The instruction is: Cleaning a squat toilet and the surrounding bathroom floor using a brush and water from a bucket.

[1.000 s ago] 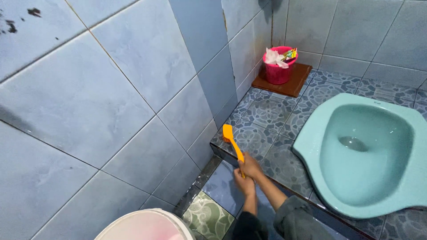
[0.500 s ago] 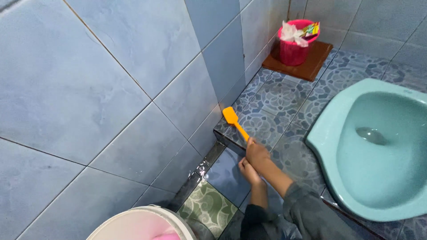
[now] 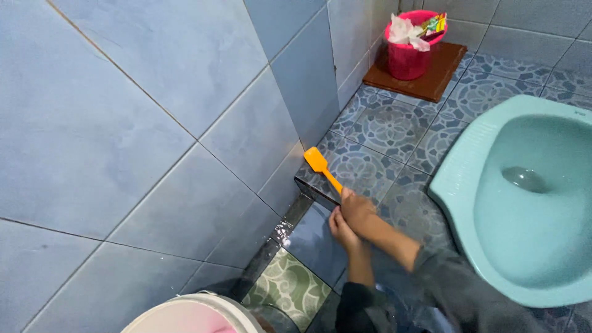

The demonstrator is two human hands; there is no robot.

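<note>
One orange plastic brush [image 3: 322, 167] — head on the patterned blue floor tiles [image 3: 394, 126] beside the wall; right hand [image 3: 356, 208] clenched round its handle. Left hand [image 3: 341, 227] just beside, grip indeterminate. One teal squat toilet [image 3: 524, 191] — one pink bucket [image 3: 408, 49].

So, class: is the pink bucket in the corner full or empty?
Full, at least at the top: the pink bucket on its brown board has white crumpled material and colourful packets rising above its rim. Deeper contents cannot be seen.
</note>
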